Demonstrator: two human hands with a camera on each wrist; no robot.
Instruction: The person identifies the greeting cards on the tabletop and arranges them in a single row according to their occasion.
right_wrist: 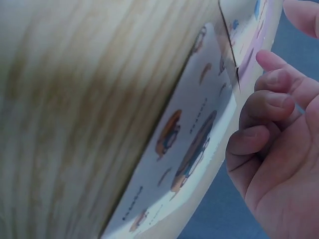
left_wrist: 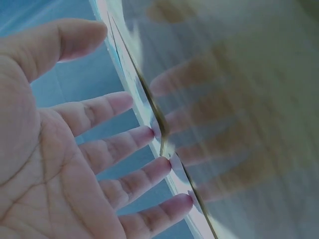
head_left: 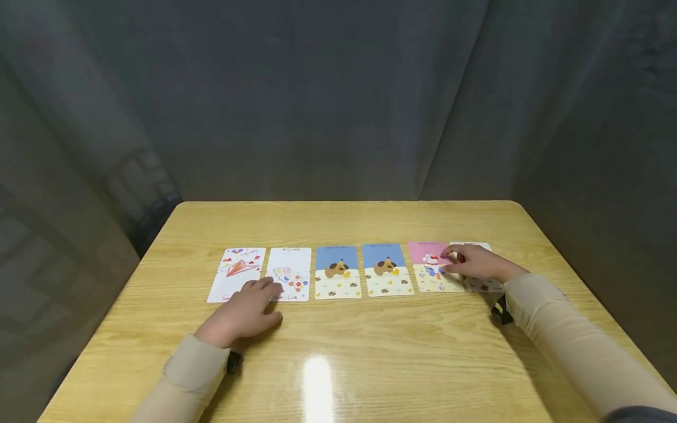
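1. Head view: six picture cards lie in a row on the tabletop [head_left: 370, 352]. The left hand [head_left: 244, 314] rests flat, grip released, fingertips on the flower card [head_left: 290, 274]. The right hand [head_left: 476, 262] presses the pink card [head_left: 431, 265] and the end card [head_left: 483, 285]; aligning appears underway.
2. Left wrist view: fingers [left_wrist: 119, 144] straight, touching card edges.
3. Right wrist view: fingers [right_wrist: 264, 107] loosely curled over the card [right_wrist: 184, 149], holding nothing. Open tabletop lies in front.

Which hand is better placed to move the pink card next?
Right. The right hand rests with fingertips on the pink card; the left hand lies far off, by the flower card.
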